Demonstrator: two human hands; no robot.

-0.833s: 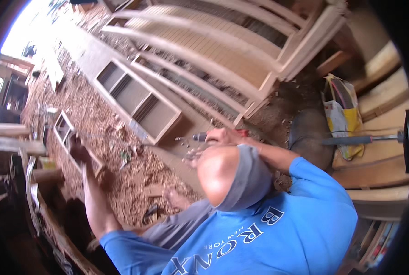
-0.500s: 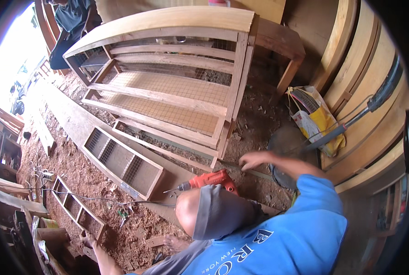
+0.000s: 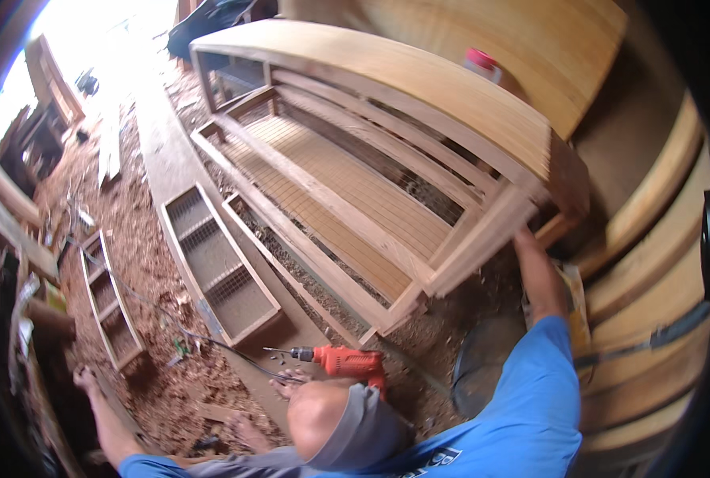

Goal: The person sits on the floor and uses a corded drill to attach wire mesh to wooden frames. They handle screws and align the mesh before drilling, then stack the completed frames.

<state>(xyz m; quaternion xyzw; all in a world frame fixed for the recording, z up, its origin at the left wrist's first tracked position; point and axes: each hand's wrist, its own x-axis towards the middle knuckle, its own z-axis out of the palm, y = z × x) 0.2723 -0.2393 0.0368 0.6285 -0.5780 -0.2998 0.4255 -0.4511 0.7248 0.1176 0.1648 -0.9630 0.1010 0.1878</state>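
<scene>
A large wooden cabinet frame (image 3: 324, 196) with slats and wire mesh inside lies before me. At its right end my right hand (image 3: 522, 236) reaches to the corner post, and its fingers are hidden behind the wood. My left hand (image 3: 88, 379) is low at the far left, beside dark pieces of wood. Blur hides how its fingers are set. A small three-part wooden frame (image 3: 116, 307) lies just to the right of that hand. On the long board in front of my knee rests a red power drill (image 3: 347, 362), with its bit pointing left.
A mesh-backed wooden frame (image 3: 226, 280) lies on a long plank (image 3: 157, 135). The drill's cord (image 3: 160, 315) crosses shavings on the ground. Black round thing (image 3: 482, 362) and thick curved planks (image 3: 649, 279) stand to the right. A red-lidded container (image 3: 481, 62) is behind the cabinet.
The view has turned, so the scene appears rotated. My right hand has gone from beside the drill up to the cabinet's right end. My left hand has moved away from the small frame, leftward.
</scene>
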